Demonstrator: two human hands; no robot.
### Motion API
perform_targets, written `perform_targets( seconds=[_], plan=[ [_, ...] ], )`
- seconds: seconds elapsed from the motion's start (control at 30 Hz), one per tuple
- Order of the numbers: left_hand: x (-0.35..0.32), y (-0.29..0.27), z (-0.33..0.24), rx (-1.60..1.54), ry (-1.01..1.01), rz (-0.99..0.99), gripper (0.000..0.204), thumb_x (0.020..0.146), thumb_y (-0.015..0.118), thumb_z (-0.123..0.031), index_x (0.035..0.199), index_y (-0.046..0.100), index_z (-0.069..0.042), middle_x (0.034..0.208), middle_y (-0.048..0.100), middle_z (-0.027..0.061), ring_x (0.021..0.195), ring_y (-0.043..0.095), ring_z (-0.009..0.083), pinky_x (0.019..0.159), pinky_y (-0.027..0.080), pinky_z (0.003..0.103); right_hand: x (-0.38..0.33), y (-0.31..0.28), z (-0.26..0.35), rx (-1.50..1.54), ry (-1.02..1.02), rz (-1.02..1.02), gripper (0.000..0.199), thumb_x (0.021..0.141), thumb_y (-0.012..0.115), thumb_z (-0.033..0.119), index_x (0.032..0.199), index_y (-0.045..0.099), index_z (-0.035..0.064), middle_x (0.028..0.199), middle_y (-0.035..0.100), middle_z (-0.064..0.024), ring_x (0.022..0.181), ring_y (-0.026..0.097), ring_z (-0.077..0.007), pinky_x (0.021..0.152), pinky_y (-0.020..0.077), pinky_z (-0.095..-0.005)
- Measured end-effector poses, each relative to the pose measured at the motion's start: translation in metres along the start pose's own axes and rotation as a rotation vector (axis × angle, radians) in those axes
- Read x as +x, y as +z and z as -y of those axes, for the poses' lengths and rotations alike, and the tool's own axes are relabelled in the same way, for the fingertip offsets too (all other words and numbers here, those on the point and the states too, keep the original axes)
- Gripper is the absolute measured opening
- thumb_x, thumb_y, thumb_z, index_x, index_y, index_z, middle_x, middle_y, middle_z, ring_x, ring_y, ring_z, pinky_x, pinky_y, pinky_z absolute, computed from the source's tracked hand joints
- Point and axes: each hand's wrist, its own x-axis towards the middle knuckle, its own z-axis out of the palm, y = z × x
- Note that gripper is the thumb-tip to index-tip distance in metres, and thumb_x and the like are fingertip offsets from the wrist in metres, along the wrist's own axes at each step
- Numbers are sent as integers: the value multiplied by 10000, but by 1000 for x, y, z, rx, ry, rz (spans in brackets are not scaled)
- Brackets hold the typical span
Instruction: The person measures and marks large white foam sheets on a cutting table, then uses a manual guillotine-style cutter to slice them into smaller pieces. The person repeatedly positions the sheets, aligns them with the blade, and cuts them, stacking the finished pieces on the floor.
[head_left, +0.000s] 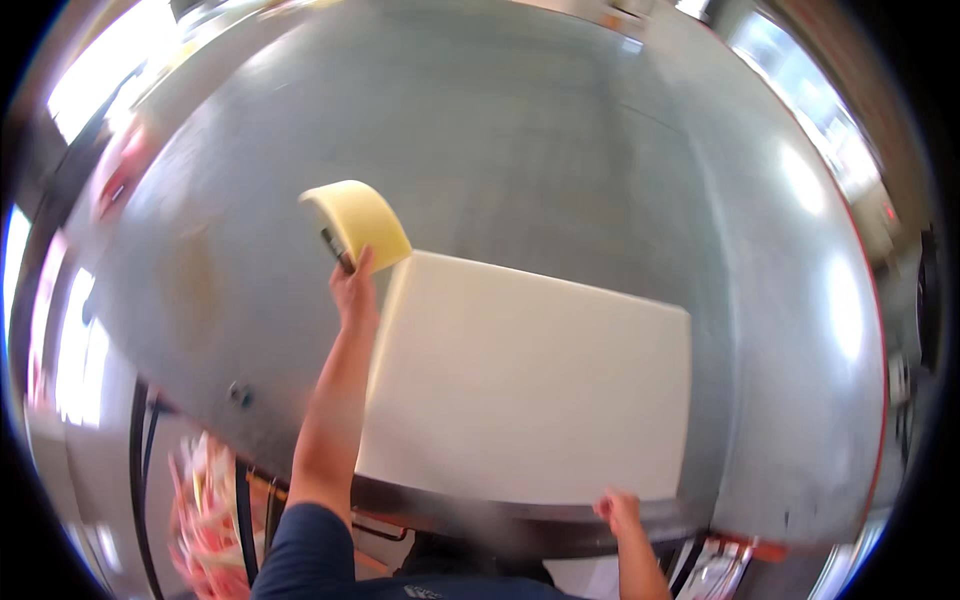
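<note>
A person in a dark blue short-sleeved shirt (305,545) stands at the edge of a broad grey table (560,150), arms spread and hands well apart. The left hand (354,292), stretched far out over the tabletop, is clamped on a curved yellow sheet (362,214), raised and bowed in an arch, together with a short dark stick (334,246) whose exact kind is too small to tell. The sheet appears just beside the far left corner of a large off-white slab (530,380); whether the two touch cannot be told. The slab, roughly rectangular, lies flat on the table directly in front of the person, its near side along the table's front edge. The right hand (620,508), its fingers curled, is at the slab's near right corner, though whether it grips or merely rests there cannot be told. To the left of the outstretched forearm, a small dark object (240,394) lies near the table's front edge, with a brownish patch (198,280) farther away on the surface. Below the table at left is a blurred pink and white bundle (205,530), while bright light glares off the tabletop at right
</note>
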Motion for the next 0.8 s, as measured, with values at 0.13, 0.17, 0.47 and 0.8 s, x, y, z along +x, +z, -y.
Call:
perform_targets(
  seconds=[0.13, 0.17, 0.47, 0.8],
  plan=[
    [-204, 140, 0, -219, -27, 449, 203, 897, 661, -102, 1079, 613, -26, 925, 615, -2, 819, 540, 80, 695, 419, 219, -16, 75, 124, 34, -416, 364, 475, 875, 681, 308, 1205, 540, -3, 1042, 646, -89, 904, 615, -154, 767, 499, -304],
    [-250, 161, 15, -252, -64, 541, 199, 895, 648, -30, 1090, 611, -19, 984, 634, 19, 887, 579, 97, 759, 469, 238, -43, 87, 163, 178, -585, 413, 708, 863, 719, 375, 1364, 434, -35, 1079, 642, -107, 931, 609, -145, 783, 500, -309],
    [-535, 278, 133, 353, -182, 1080, 360, 973, 579, -233, 1248, 568, -1, 1076, 681, 72, 913, 629, 127, 794, 500, 262, 45, -131, 117, 779, -360, -175, 242, 931, 627, 197, 1086, 604, 12, 939, 672, -105, 825, 669, -196, 696, 577, -349],
    [-570, 338, 232, 502, -509, 1198, 369, 971, 574, -297, 1209, 583, -15, 1206, 620, 92, 1020, 626, 200, 801, 527, 355, 158, -304, 22, 642, -138, -632, 325, 883, 682, 249, 909, 615, -68, 958, 640, -157, 723, 665, -260, 627, 614, -351]
  ],
)
